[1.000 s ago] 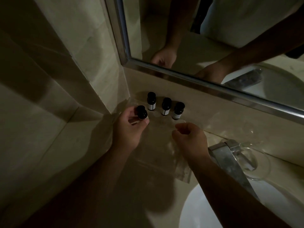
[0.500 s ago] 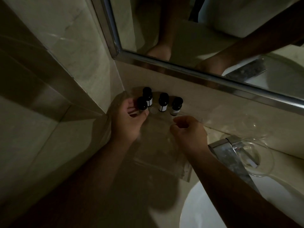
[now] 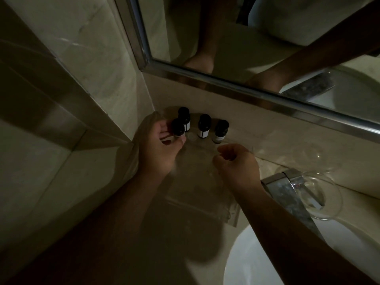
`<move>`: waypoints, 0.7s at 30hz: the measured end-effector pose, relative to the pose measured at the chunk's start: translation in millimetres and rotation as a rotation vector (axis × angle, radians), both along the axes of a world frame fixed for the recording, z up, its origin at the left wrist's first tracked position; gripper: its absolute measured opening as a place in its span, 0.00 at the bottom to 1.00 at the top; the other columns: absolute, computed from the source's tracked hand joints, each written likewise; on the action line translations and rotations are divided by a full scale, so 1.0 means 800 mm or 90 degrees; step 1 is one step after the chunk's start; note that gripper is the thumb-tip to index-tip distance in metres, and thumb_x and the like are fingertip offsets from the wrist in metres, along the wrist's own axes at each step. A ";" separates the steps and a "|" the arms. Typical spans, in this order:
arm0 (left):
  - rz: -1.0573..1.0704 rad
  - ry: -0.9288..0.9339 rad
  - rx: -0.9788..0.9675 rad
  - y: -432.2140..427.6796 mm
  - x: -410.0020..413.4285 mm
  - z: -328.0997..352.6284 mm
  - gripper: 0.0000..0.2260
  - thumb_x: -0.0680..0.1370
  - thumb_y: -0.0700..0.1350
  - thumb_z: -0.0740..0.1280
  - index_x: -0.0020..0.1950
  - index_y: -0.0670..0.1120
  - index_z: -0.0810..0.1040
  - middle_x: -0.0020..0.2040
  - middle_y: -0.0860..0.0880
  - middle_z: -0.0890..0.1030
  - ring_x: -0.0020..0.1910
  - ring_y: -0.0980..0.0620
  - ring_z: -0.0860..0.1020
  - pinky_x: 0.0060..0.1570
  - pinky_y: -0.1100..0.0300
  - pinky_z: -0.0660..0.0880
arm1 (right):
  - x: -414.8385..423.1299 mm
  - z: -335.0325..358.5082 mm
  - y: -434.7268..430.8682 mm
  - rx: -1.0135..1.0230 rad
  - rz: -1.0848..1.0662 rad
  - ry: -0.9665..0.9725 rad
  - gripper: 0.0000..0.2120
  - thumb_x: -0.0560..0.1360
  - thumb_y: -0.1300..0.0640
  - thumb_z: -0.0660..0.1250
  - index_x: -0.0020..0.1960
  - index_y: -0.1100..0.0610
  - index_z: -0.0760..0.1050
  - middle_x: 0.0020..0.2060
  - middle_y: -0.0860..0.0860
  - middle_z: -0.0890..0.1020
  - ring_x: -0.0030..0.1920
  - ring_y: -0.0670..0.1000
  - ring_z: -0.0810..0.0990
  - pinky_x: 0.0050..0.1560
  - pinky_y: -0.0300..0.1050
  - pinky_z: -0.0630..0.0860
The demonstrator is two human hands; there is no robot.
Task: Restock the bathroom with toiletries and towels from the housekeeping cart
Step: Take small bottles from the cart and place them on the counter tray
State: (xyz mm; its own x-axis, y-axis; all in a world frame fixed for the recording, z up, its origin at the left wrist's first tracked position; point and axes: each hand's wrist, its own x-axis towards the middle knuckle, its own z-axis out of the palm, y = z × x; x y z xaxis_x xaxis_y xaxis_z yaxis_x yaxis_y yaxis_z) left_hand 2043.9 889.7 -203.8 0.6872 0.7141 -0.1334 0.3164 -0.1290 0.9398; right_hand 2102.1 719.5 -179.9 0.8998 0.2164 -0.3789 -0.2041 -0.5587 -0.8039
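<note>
Now the left hand point(image 3: 158, 149) pinches a small dark bottle with a black cap point(image 3: 178, 128) between thumb and fingertips, over the back left corner of a clear acrylic tray point(image 3: 205, 182); whether it touches the tray cannot be told. Just behind and right of that grip, 3 matching white-labelled bottles point(image 3: 204, 128) stand in a row against the wall under a steel-framed mirror point(image 3: 257, 95). Farther right, the right hand point(image 3: 236, 165) hovers over the tray, fingers curled on nothing visible.
</note>
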 end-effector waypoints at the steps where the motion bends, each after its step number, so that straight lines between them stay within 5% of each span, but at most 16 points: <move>1: -0.001 0.001 0.001 0.001 0.000 -0.001 0.20 0.72 0.42 0.77 0.60 0.53 0.75 0.55 0.57 0.81 0.55 0.61 0.80 0.52 0.65 0.77 | 0.000 0.000 0.000 -0.001 0.000 -0.001 0.12 0.76 0.58 0.70 0.59 0.53 0.80 0.44 0.44 0.80 0.38 0.39 0.77 0.27 0.25 0.69; 10: -0.014 0.008 0.005 0.000 0.001 0.005 0.19 0.73 0.41 0.77 0.59 0.54 0.74 0.51 0.62 0.79 0.52 0.67 0.78 0.43 0.76 0.74 | 0.001 -0.003 -0.002 -0.005 0.003 -0.004 0.12 0.76 0.59 0.70 0.58 0.53 0.79 0.43 0.44 0.80 0.37 0.39 0.77 0.28 0.25 0.69; 21: -0.060 0.051 0.032 0.000 -0.026 0.008 0.25 0.73 0.42 0.76 0.68 0.50 0.72 0.60 0.57 0.76 0.58 0.63 0.75 0.51 0.74 0.70 | -0.003 0.008 -0.007 -0.022 0.014 0.039 0.13 0.74 0.56 0.72 0.58 0.53 0.79 0.49 0.50 0.83 0.45 0.48 0.82 0.39 0.39 0.76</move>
